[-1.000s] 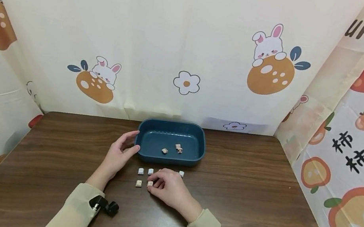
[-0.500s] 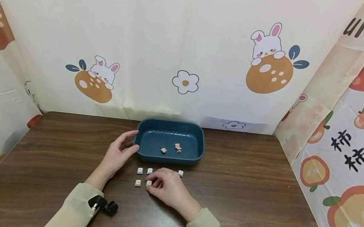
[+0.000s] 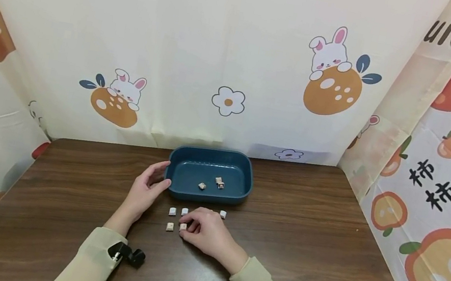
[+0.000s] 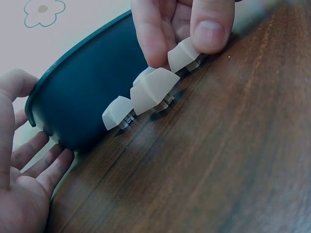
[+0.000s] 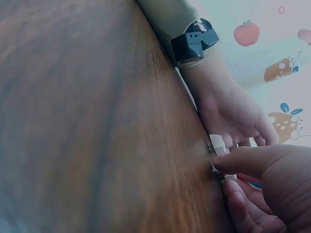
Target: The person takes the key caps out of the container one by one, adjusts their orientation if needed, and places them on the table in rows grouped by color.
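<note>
My right hand [image 3: 210,231] pinches a small off-white keycap [image 3: 182,227] between thumb and fingers, low at the table. Left of it sits another keycap [image 3: 169,226]. Behind these is a row of whiter keycaps [image 3: 173,211], partly hidden by the right hand; one keycap [image 3: 223,214] shows at its right end. In the left wrist view, the pinched keycap [image 4: 182,53] is at the thumb tip. My left hand [image 3: 144,192] rests with loosely extended fingers against the left side of a dark blue tray [image 3: 207,198]. Inside the tray lie a few loose keycaps [image 3: 202,186].
The brown wood-grain table [image 3: 306,243] stretches to both sides and in front of the keycaps. Directly behind the tray hangs a printed cloth backdrop [image 3: 195,56], with more printed cloth at left and right. Each wrist carries a black camera mount [image 3: 127,254].
</note>
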The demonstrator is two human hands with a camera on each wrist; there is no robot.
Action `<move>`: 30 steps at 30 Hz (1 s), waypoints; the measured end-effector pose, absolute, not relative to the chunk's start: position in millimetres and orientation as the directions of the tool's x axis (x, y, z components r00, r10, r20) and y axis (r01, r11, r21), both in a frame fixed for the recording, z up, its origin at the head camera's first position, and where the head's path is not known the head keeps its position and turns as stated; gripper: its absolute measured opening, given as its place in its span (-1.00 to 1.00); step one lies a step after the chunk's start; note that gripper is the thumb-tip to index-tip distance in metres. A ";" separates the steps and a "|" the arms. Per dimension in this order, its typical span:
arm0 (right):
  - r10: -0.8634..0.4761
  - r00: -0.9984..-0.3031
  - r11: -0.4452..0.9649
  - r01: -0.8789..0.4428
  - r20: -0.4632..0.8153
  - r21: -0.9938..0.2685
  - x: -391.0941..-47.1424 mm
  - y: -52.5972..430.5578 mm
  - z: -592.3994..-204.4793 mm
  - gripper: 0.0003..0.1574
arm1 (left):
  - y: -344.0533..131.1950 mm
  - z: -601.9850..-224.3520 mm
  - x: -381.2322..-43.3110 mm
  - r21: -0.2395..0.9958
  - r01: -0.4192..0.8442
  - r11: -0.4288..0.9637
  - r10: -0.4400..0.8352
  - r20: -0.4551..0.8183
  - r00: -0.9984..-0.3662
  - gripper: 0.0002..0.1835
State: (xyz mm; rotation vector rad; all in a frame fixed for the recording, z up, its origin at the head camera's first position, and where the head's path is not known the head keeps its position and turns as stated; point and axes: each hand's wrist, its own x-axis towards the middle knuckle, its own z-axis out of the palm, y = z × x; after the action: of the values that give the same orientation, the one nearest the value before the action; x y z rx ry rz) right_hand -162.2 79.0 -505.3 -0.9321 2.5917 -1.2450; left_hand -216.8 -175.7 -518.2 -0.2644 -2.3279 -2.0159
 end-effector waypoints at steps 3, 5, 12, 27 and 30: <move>-0.573 -0.807 0.469 -0.467 0.143 -0.750 -162.5 79.3 -504.5 -0.75 | -176.0 -517.9 -216.7 0.978 0.160 0.137 0.095 0.148 -0.984 -0.42; -0.571 -0.810 0.462 -0.454 0.136 -0.762 -162.9 79.6 -504.7 -0.74 | -176.1 -517.5 -216.3 0.978 0.159 0.139 0.095 0.147 -0.985 -0.42; -0.561 -0.816 0.434 -0.432 0.138 -0.790 -161.8 82.0 -499.9 -0.69 | -175.8 -517.4 -215.6 0.978 0.159 0.138 0.096 0.146 -0.985 -0.42; -0.547 -0.789 0.381 -0.532 0.280 -0.756 -178.3 103.2 -446.0 -0.72 | -174.9 -520.1 -216.1 0.976 0.169 0.135 0.089 0.158 -0.983 -0.43; -0.539 -0.792 0.402 -0.541 0.287 -0.738 -192.3 108.5 -433.9 -0.75 | -175.3 -520.4 -216.4 0.976 0.169 0.136 0.091 0.157 -0.983 -0.43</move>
State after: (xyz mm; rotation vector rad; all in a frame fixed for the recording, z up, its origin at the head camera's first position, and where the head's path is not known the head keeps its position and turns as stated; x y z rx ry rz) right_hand -192.3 108.5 -433.9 -1.0145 2.6325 -1.3877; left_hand -216.4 -175.3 -520.4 -0.2657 -2.3221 -2.0088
